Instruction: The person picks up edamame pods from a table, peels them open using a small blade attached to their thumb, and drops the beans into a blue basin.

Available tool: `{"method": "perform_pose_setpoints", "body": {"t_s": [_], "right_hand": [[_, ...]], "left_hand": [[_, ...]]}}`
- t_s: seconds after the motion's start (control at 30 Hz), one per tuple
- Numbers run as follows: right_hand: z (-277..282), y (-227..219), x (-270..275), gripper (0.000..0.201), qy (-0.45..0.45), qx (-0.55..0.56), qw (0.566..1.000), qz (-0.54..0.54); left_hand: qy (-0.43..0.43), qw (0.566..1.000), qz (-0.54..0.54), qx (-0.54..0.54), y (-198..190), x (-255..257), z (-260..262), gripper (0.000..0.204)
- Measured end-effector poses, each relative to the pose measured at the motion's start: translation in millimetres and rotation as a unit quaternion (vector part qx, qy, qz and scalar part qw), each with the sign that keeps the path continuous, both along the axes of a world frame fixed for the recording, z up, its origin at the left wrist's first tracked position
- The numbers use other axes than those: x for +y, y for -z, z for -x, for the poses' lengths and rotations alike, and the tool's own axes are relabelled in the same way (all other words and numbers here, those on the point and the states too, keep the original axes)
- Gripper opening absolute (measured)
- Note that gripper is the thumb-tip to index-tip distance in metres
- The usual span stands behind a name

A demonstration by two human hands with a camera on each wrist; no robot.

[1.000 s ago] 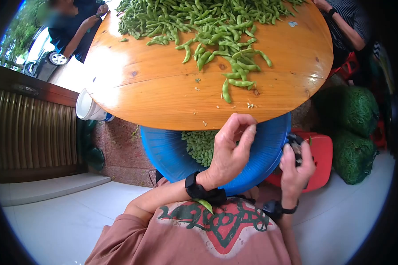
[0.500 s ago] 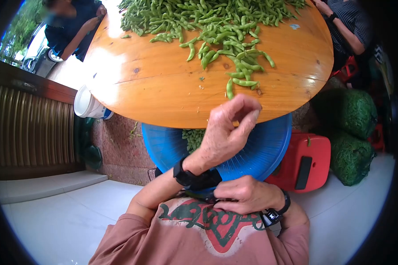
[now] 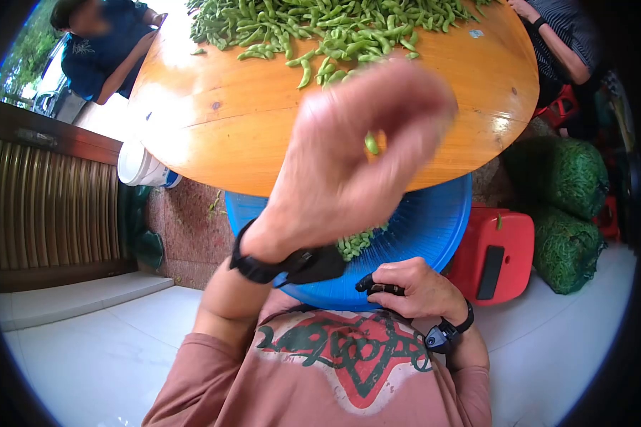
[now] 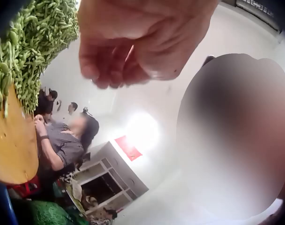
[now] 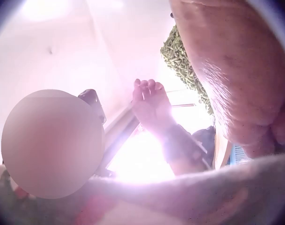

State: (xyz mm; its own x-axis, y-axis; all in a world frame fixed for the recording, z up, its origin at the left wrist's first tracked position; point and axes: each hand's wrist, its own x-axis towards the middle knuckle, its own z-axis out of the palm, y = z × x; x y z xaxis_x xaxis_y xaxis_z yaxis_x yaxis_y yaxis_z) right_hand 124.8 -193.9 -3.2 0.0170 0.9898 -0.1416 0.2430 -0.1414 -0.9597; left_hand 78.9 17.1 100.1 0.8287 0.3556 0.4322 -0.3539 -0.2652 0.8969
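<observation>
My left hand point(image 3: 367, 153), blurred by motion, is raised above the near part of the table. Its fingers bend loosely toward the thumb, and a soybean pod point(image 3: 372, 144) on the table shows through the gap. In the left wrist view the left hand point(image 4: 147, 42) has nothing between its fingers. My right hand point(image 3: 424, 288) is at the near right rim of a blue basin point(image 3: 434, 228), fingers bent, with black pieces point(image 3: 384, 288) at the fingertips; I cannot tell whether they are finger covers or something held. Shelled green beans point(image 3: 355, 245) lie in the basin.
Heaped green pods point(image 3: 299, 21) cover the far part of the wooden table point(image 3: 214, 142). A red stool point(image 3: 513, 242) stands right of the basin, full green net bags point(image 3: 566, 245) beyond it. A white bucket point(image 3: 139, 164) stands at left. Two people sit at the table's sides.
My left hand has risen from over the basin, up and forward over the table. The right hand has come from beside the red stool to my shirt, then up to the basin's near rim.
</observation>
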Motion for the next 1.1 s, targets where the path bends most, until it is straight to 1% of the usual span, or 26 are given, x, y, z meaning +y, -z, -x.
{"method": "perform_pose_setpoints", "body": {"t_s": [0.03, 0.07, 0.1, 0.13, 0.17, 0.2, 0.27, 0.3, 0.37, 0.4, 0.43, 0.47, 0.5, 0.57, 0.6, 0.63, 0.7, 0.73, 0.77, 0.83, 0.87, 0.93, 0.97, 1.0, 1.03, 1.1], "right_hand": [[-1.0, 2.9, -0.1, 0.020, 0.006, 0.010, 1.000, -0.022], [-2.3, 5.7, -0.4, 0.020, 0.004, 0.012, 1.000, -0.023], [-3.0, 8.3, -1.2, 0.021, 0.002, 0.006, 0.999, -0.036], [-2.8, 10.0, -1.2, 0.021, 0.000, 0.000, 0.999, -0.050], [-2.4, 9.6, -0.5, 0.021, -0.001, 0.002, 0.999, -0.051], [-2.1, 7.2, 0.0, 0.021, -0.003, 0.003, 0.999, -0.032], [-2.1, 0.1, 1.2, 0.020, -0.002, 0.000, 1.000, -0.011], [-0.8, 1.2, 0.9, 0.020, -0.003, 0.000, 1.000, -0.010], [1.1, 3.2, 0.8, 0.018, 0.020, -0.010, 0.999, -0.037], [1.8, 3.2, 0.4, 0.018, 0.018, -0.011, 0.999, -0.036], [2.1, 3.2, -0.2, 0.019, 0.019, -0.007, 0.999, -0.030], [2.6, 3.3, -0.3, 0.020, 0.019, -0.003, 1.000, -0.022], [3.2, 2.8, -0.1, 0.020, 0.018, -0.004, 1.000, -0.021], [3.7, -1.4, 0.1, 0.020, 0.025, -0.008, 1.000, 0.004], [3.4, -4.1, 0.1, 0.020, 0.024, -0.010, 1.000, 0.005], [3.1, -6.4, 0.1, 0.019, 0.030, -0.012, 0.999, 0.015], [4.7, -6.5, 1.1, 0.019, 0.034, -0.014, 0.999, 0.025], [5.2, -5.4, 1.0, 0.019, 0.033, -0.020, 0.999, 0.017], [5.5, -4.8, 0.5, 0.019, 0.033, -0.026, 0.999, 0.009], [4.7, -6.3, -0.5, 0.018, 0.038, -0.025, 0.999, 0.015], [4.2, -7.4, -0.5, 0.018, 0.040, -0.022, 0.999, 0.022], [5.7, -4.6, -1.7, 0.018, 0.043, -0.021, 0.999, 0.016], [5.9, -3.2, -1.7, 0.018, 0.044, -0.020, 0.999, 0.011], [5.6, -2.4, -1.4, 0.018, 0.044, -0.022, 0.999, 0.008], [6.4, -1.5, -1.5, 0.017, 0.049, -0.016, 0.999, -0.004], [7.1, 0.3, -1.2, 0.016, 0.055, -0.010, 0.998, -0.018]], "left_hand": [[0.119, 0.992, -0.006, 0.034, 0.8, 4.3, 16.4, 0.018], [0.185, 0.974, -0.115, 0.060, 2.0, 8.2, 28.8, 0.017], [0.258, 0.955, -0.078, 0.124, 5.8, 4.4, 46.2, 0.015], [0.343, 0.917, -0.124, 0.162, 15.0, 11.1, 64.6, 0.013], [0.434, 0.852, -0.158, 0.247, 25.0, 21.0, 86.9, 0.014], [0.483, 0.823, -0.142, 0.263, 36.3, 28.6, 110.9, 0.012], [0.427, 0.821, -0.054, 0.375, 50.6, 45.9, 158.2, 0.011], [0.421, 0.809, -0.060, 0.405, 61.2, 56.5, 174.9, 0.013], [0.325, 0.814, -0.028, 0.481, 98.7, 66.5, 218.2, 0.017], [0.324, 0.814, -0.028, 0.481, 119.1, 58.6, 230.9, 0.017], [0.199, 0.828, 0.148, 0.502, 138.2, 49.3, 241.6, 0.021], [0.064, 0.803, 0.317, 0.501, 146.1, 42.0, 243.5, 0.026], [0.065, 0.803, 0.319, 0.500, 153.0, 36.3, 242.3, 0.026], [0.076, 0.791, 0.450, 0.408, 160.7, 20.6, 230.2, 0.033], [0.107, 0.815, 0.352, 0.449, 162.8, 16.9, 227.9, 0.035], [0.107, 0.815, 0.352, 0.448, 162.4, 13.6, 223.1, 0.035], [0.195, 0.817, 0.230, 0.492, 156.7, 8.4, 212.1, 0.037], [0.210, 0.789, 0.243, 0.524, 143.1, 6.0, 204.2, 0.039], [0.211, 0.789, 0.242, 0.524, 143.7, 3.4, 202.2, 0.039], [0.240, 0.876, 0.078, 0.412, 144.9, -3.4, 202.3, 0.039], [0.216, 0.911, -0.034, 0.351, 148.4, -3.6, 208.4, 0.034], [0.210, 0.913, -0.054, 0.346, 136.4, -2.1, 215.6, 0.029], [0.203, 0.915, -0.073, 0.341, 121.6, -0.8, 214.7, 0.025], [0.183, 0.899, -0.113, 0.381, 100.7, 2.7, 214.9, 0.017], [0.182, 0.899, -0.115, 0.381, 83.3, 12.5, 216.6, 0.017], [0.233, 0.878, -0.073, 0.411, 55.4, 32.5, 218.6, 0.014]]}}
